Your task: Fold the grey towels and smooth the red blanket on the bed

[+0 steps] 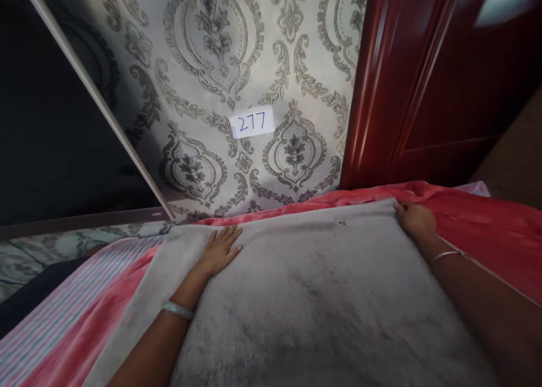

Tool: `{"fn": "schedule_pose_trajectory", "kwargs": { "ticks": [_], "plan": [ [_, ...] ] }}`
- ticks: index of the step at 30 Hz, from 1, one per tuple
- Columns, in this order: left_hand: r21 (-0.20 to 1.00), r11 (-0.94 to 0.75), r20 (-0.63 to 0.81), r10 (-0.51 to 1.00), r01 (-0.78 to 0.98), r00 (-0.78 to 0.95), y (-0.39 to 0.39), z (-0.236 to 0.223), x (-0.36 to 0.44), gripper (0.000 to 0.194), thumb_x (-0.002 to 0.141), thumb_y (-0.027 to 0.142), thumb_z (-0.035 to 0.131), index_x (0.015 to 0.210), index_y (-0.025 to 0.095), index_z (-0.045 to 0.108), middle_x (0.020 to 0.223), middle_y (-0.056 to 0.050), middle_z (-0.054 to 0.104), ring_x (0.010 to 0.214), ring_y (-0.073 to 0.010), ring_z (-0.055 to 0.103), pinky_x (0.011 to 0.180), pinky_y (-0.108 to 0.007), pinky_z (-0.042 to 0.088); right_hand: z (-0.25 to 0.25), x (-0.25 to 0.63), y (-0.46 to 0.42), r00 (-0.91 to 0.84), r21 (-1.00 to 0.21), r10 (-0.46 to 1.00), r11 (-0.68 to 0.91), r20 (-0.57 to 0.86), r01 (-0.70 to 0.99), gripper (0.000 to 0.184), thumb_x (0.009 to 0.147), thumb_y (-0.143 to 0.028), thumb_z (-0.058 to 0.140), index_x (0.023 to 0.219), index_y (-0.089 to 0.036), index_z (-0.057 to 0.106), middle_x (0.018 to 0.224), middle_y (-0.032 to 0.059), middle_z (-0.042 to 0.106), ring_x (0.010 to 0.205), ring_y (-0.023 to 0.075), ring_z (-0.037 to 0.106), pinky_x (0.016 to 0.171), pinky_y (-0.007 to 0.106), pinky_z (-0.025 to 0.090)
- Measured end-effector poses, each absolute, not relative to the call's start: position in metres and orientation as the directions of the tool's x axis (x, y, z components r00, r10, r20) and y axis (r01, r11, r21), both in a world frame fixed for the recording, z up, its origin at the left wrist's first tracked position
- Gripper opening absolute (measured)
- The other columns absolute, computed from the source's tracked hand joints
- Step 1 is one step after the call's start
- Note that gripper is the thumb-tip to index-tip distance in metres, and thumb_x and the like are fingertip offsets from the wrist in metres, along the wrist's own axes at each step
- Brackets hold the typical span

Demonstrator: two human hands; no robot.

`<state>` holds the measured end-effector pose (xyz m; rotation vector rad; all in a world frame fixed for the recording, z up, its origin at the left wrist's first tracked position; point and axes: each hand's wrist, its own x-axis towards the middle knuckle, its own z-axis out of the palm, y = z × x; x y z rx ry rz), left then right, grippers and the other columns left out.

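Observation:
A large grey cloth with dark smudges lies spread out before me. My left hand rests flat on it near its far edge, fingers spread. At the far right corner of the cloth, my right hand has its fingers closed, pinching the corner. Under the cloth is a red blanket, which shows along the far edge and on both sides. The near part of the cloth runs out of view.
A striped sheet shows at the left. Behind stands a patterned wall with a white paper label reading 277. A large dark screen is at the left, and a dark red wooden panel at the right.

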<state>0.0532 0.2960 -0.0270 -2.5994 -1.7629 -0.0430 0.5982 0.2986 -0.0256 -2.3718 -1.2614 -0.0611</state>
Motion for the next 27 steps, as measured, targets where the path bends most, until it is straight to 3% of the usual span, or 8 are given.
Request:
{"fn": "schedule_pose_trajectory", "kwargs": {
  "ticks": [3,5,8,12,14,19,24,27],
  "plan": [
    [0.004,-0.337,0.074,0.939,0.941,0.336,0.297,-0.031,0.048,0.061,0.099,0.052,0.035,0.155,0.026,0.036,0.163,-0.009,0.030,0.152,-0.0267,0.025,0.122,-0.055,0.017,-0.024,0.589,0.301,0.606,-0.376,0.753,-0.500,0.255,0.780,0.048,0.100,-0.026,0.035,0.131,-0.001,0.062,0.125,0.0308,0.061,0.116,0.0388,0.057,0.083,0.043,0.045],
    [0.000,-0.320,0.100,0.943,0.947,0.318,0.296,-0.028,0.047,0.061,0.099,0.052,0.035,0.154,0.024,0.038,0.162,-0.011,0.032,0.151,-0.0274,0.026,0.122,-0.056,0.019,-0.018,0.567,0.300,0.501,-0.350,0.781,-0.382,0.373,0.855,0.052,0.102,-0.029,0.033,0.143,-0.003,0.052,0.142,0.0279,0.050,0.132,0.0370,0.045,0.099,0.048,0.040],
    [0.007,-0.314,0.124,0.942,0.949,0.311,0.293,-0.022,0.057,0.062,0.099,0.051,0.038,0.153,0.021,0.041,0.162,-0.014,0.032,0.151,-0.0300,0.027,0.121,-0.059,0.020,-0.011,0.503,0.291,0.054,-0.207,0.864,0.059,0.501,0.977,0.056,0.099,-0.031,0.039,0.149,-0.005,0.044,0.153,0.0226,0.042,0.143,0.0314,0.034,0.115,0.049,0.028],
    [-0.001,-0.538,0.212,0.824,0.843,0.526,0.285,-0.023,0.091,0.068,0.096,0.057,0.043,0.156,0.028,0.033,0.164,-0.009,0.028,0.153,-0.0302,0.022,0.122,-0.060,0.013,-0.025,0.396,0.267,-0.559,-0.102,0.780,0.603,0.282,0.791,0.064,0.098,-0.047,0.045,0.156,-0.021,0.038,0.162,0.0113,0.030,0.150,0.0291,0.022,0.121,0.054,0.016],
    [-0.002,-0.634,0.181,0.760,0.773,0.624,0.283,-0.030,0.106,0.068,0.096,0.060,0.042,0.157,0.032,0.029,0.164,-0.007,0.028,0.153,-0.0282,0.022,0.123,-0.058,0.012,-0.037,0.362,0.259,-0.663,-0.145,0.723,0.690,0.196,0.709,0.066,0.100,-0.053,0.040,0.158,-0.023,0.032,0.163,0.0093,0.026,0.151,0.0271,0.020,0.122,0.054,0.012],
    [0.014,-0.509,0.100,0.857,0.860,0.506,0.293,-0.037,0.095,0.062,0.099,0.059,0.034,0.155,0.032,0.035,0.163,-0.006,0.031,0.152,-0.0286,0.024,0.122,-0.058,0.018,-0.047,0.378,0.280,-0.581,-0.172,0.806,0.591,0.111,0.788,0.062,0.102,-0.056,0.032,0.157,-0.027,0.035,0.164,0.0066,0.023,0.152,0.0270,0.018,0.122,0.057,0.008],
    [-0.081,-0.190,0.071,0.978,0.978,0.196,0.298,-0.023,0.040,0.060,0.100,0.050,0.033,0.154,0.026,0.037,0.162,-0.010,0.032,0.151,-0.0305,0.027,0.121,-0.058,0.019,-0.041,0.465,0.305,-0.239,-0.082,0.971,0.239,0.011,0.967,0.061,0.102,-0.052,0.027,0.159,-0.029,0.030,0.165,0.0047,0.018,0.152,0.0293,0.015,0.119,0.062,0.013],
    [-0.159,-0.141,0.114,0.981,0.977,0.160,0.291,-0.019,0.021,0.058,0.100,0.046,0.035,0.153,0.022,0.042,0.160,-0.011,0.037,0.150,-0.0301,0.030,0.121,-0.056,0.018,-0.042,0.515,0.297,-0.079,-0.067,0.997,0.080,0.014,0.995,0.060,0.103,-0.050,0.026,0.159,-0.030,0.030,0.166,0.0036,0.018,0.152,0.0289,0.014,0.120,0.060,0.014]
  ]
}}
